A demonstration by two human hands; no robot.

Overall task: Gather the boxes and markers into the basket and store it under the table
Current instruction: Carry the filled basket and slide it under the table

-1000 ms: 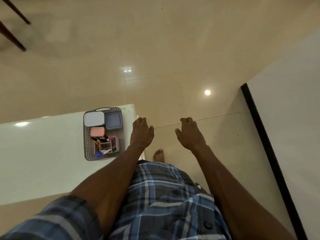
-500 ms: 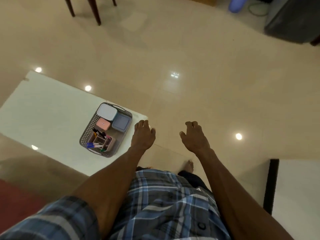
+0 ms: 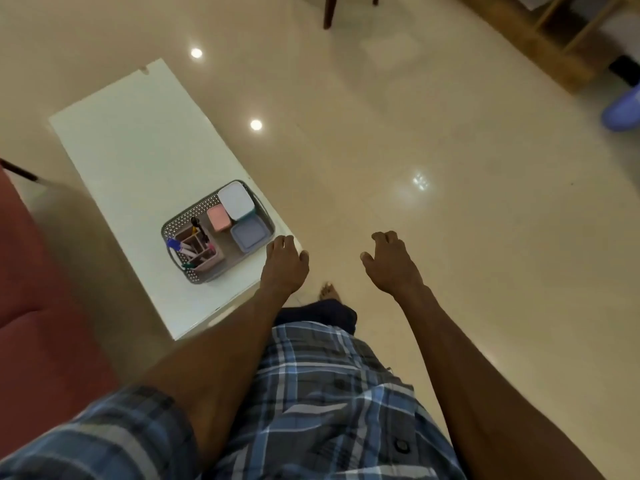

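Your view has swung round while your hands, left [image 3: 284, 264] and right [image 3: 390, 261], stay empty and loosely curled, so the packed basket [image 3: 217, 230] (boxes and markers inside) sits on the surface [image 3: 138, 147], still to be stowed underneath.

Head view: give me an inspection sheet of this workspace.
Surface: white table, low, on glossy tile floor.
Job's things: grey basket on the table's near corner, holding white box, pink box, blue box and a holder of markers.
Clutter: nothing seen on the table besides the basket.
Grippers: left hand and right hand hold nothing, fingers loosely curled.
Cables: nothing seen.
Surroundings: chair legs, wooden shelf, reddish seat.
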